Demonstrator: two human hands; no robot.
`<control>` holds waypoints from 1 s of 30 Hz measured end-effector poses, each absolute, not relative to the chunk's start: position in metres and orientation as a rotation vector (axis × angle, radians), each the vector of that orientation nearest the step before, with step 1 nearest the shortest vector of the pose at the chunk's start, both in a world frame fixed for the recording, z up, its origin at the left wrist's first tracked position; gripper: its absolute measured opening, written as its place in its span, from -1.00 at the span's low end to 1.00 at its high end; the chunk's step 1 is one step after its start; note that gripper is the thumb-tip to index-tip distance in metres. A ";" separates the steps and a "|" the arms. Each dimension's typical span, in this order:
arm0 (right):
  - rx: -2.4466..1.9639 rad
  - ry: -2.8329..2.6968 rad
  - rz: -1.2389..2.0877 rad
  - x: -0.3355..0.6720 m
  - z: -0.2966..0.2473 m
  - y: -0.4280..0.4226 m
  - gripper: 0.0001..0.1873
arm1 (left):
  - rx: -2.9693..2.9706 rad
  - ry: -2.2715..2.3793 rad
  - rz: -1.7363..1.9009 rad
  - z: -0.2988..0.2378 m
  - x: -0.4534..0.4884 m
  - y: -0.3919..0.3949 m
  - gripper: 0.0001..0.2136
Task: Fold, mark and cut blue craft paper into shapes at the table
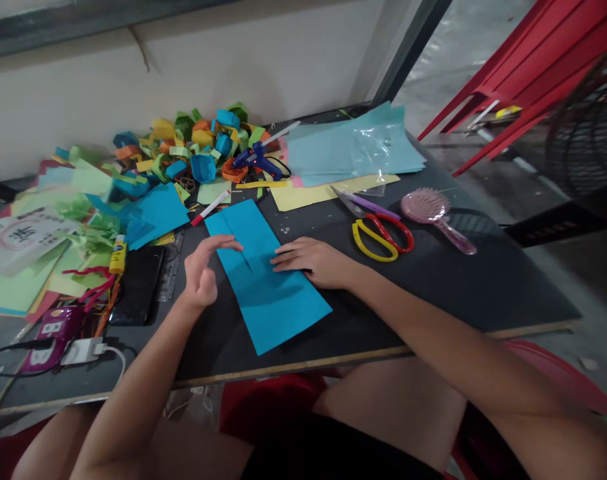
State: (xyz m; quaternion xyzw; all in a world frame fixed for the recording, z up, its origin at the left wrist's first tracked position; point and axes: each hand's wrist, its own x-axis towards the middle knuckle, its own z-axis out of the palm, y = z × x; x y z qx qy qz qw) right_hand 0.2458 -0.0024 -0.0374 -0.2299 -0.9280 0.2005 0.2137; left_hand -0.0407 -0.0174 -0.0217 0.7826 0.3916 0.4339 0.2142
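A long blue sheet of paper (268,293) lies folded lengthwise on the dark table (463,287), with a crease down its upper half. My right hand (316,261) rests flat on its right edge, fingers stretched out and pressing the paper down. My left hand (203,267) hovers at the sheet's left edge, fingers extended over the fold with the fingertips at the crease; it holds nothing.
Red-and-yellow scissors (380,233), purple scissors (366,202) and a pink hairbrush (436,215) lie to the right. A blue glue gun (256,160), a red marker (210,208), a heap of coloured paper rings (193,150), a black phone (138,283), a glue stick (117,255) and paper stacks (353,150) surround the sheet.
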 end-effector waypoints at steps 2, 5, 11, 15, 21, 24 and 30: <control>-0.658 -2.628 0.526 0.244 -0.038 -0.003 -0.48 | 2.311 1.189 1.009 -0.016 -0.040 -0.009 -0.44; -0.656 -2.656 0.493 0.242 -0.037 -0.005 -0.49 | 2.479 1.395 0.499 -0.015 -0.036 0.000 -0.37; -0.584 -2.705 0.408 0.244 -0.032 -0.006 -0.50 | 2.611 1.515 0.092 -0.018 -0.028 0.001 -0.34; -0.513 -2.650 0.334 0.244 -0.035 -0.007 -0.59 | 2.701 1.427 -0.003 -0.014 -0.029 0.003 -0.41; -0.473 -2.488 0.405 0.244 -0.034 -0.007 -0.77 | 2.728 1.302 -0.035 -0.012 -0.020 0.012 -0.42; -0.497 -2.457 0.475 0.246 -0.031 -0.006 -0.77 | 2.693 1.370 0.039 -0.011 -0.009 0.014 -0.43; -0.548 -2.555 0.540 0.249 -0.025 -0.009 -0.70 | 2.625 1.659 0.125 -0.017 0.004 0.023 -0.34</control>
